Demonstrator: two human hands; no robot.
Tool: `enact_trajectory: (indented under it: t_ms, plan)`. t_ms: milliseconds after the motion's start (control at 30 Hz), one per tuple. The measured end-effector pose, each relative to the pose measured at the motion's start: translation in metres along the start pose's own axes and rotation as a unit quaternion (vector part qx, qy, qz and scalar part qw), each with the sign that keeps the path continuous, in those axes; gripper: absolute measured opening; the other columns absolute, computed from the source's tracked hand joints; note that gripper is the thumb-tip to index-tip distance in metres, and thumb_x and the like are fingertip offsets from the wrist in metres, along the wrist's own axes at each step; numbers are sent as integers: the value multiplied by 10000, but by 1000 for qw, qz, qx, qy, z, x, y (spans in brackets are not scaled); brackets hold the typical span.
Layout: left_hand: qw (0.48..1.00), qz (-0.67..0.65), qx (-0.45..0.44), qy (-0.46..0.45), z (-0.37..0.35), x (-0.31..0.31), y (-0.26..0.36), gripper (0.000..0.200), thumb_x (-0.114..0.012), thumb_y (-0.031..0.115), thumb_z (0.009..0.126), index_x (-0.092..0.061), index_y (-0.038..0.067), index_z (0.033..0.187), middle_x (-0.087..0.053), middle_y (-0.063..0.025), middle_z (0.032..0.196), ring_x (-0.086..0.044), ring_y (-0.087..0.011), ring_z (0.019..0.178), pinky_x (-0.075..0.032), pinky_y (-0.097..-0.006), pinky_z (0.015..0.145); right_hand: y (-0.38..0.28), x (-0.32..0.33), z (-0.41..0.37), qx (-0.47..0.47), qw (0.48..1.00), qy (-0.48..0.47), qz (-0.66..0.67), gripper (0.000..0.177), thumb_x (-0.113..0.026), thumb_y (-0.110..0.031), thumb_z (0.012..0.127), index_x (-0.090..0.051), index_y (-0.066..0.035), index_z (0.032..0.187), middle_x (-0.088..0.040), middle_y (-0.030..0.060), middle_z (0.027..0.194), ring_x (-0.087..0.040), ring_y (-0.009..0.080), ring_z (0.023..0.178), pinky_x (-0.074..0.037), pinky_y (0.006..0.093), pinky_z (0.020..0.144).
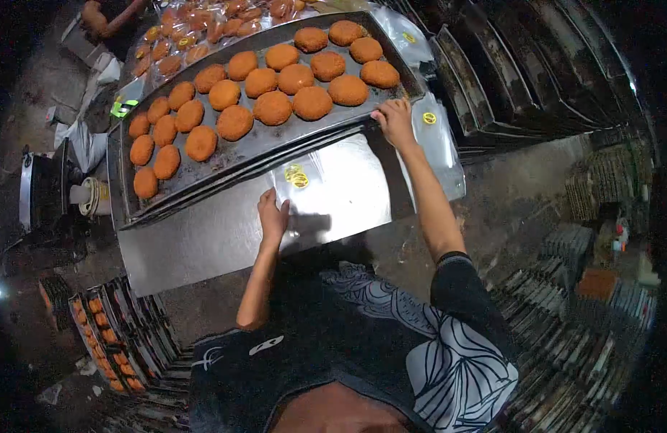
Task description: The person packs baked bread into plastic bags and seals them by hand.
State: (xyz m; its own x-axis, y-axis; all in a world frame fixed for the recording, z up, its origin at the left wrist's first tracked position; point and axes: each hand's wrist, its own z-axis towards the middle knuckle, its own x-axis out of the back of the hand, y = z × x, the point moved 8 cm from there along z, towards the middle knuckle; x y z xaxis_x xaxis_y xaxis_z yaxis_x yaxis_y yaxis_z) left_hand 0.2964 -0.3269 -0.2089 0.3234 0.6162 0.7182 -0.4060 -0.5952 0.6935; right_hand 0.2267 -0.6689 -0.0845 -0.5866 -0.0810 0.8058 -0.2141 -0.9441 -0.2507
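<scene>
A dark metal baking tray (275, 148) holds several round orange-brown breaded buns (273, 108) in rows. My right hand (397, 124) is closed over the tray's near right corner, thumb and fingers at its rim. Below the tray, clear plastic bags (308, 184) printed with yellow logos lie on the bright metal tabletop (196, 249). My left hand (273, 216) is at the lower left edge of these bags, its fingers bent around that edge. How firmly it pinches the plastic is hard to see.
Bagged buns (196, 36) are heaped behind the tray. More clear bags (438, 144) lie to its right. Racked trays (514, 72) stand at upper right, with stacked trays (557, 325) at lower right. A rack of buns (102, 339) is at lower left. Another person's arm (102, 22) shows at upper left.
</scene>
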Motion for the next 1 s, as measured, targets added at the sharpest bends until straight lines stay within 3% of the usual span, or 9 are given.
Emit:
enact_trajectory:
  t_ms: [133,200,333,500,633,700,767,867,1000]
  plan:
    - [982,-162,-94,36,-10,-4,20,459,-633,81,678,-473,-36,1092,-485,-208,1012,-472,-330,931,-383,-373,822,-28,6,-20,-16,999,-34,6,210,-577,-220,744,-587,-71,891,-551,83,929,-464,260,937,-266,432,919]
    - [993,-26,-104,46,-12,9,41,454,-623,116,674,-477,-39,1074,-498,-197,948,-482,-331,890,-396,-382,790,-54,42,-39,-93,984,148,29,333,-593,-224,731,-532,-49,1008,-492,161,1011,-435,313,959,-270,443,916]
    - [937,136,-256,-194,-36,-101,-10,328,-614,171,652,-538,10,928,-517,-154,844,-498,-298,813,-416,-379,719,-94,-48,-132,-271,942,-196,-8,526,-659,-250,655,-473,-13,1086,-458,212,1032,-432,351,948,-385,425,803]
    - [914,58,-283,-286,-32,-62,61,166,-522,95,711,-541,26,861,-551,-127,843,-500,-292,865,-406,-369,743,-127,-75,-123,-227,949,-211,59,485,-652,-249,661,-491,8,1039,-487,182,968,-472,315,904,-420,403,713]
    - [904,106,-185,-372,-34,-61,53,235,-510,103,764,-575,111,989,-576,-114,899,-541,-286,853,-434,-364,773,-121,-19,-144,-223,960,-118,123,404,-631,-240,682,-514,29,959,-512,186,925,-485,333,872,-407,414,733]
    - [935,-69,-117,-329,-30,-36,63,228,-518,128,779,-569,89,997,-575,-111,898,-550,-270,825,-440,-359,751,-113,-14,-186,-373,813,-317,315,327,-598,-254,748,-552,26,912,-560,209,843,-552,236,786,-428,330,697]
    - [910,-237,110,-320,-26,-15,74,265,-550,233,804,-570,20,961,-561,-107,936,-551,-208,816,-443,-320,711,-145,-4,-182,-269,780,-333,456,219,-569,-202,785,-564,-11,894,-585,158,814,-564,175,732,-428,303,685]
    - [940,-194,-167,-228,-38,-2,124,305,-550,267,809,-568,-12,930,-565,-119,931,-551,-194,792,-444,-305,691,-164,-10,-163,-192,790,-358,459,183,-562,-184,795,-569,-38,904,-594,129,777,-573,183,711,-434,308,688]
    - [857,-321,25,-402,-53,-43,88,330,-548,259,792,-537,-3,994,-544,-127,965,-527,-213,856,-430,-341,757,-159,-3,-168,-157,860,-338,349,208,-500,-206,820,-574,-19,874,-579,130,671,-560,201,598,-427,303,582]
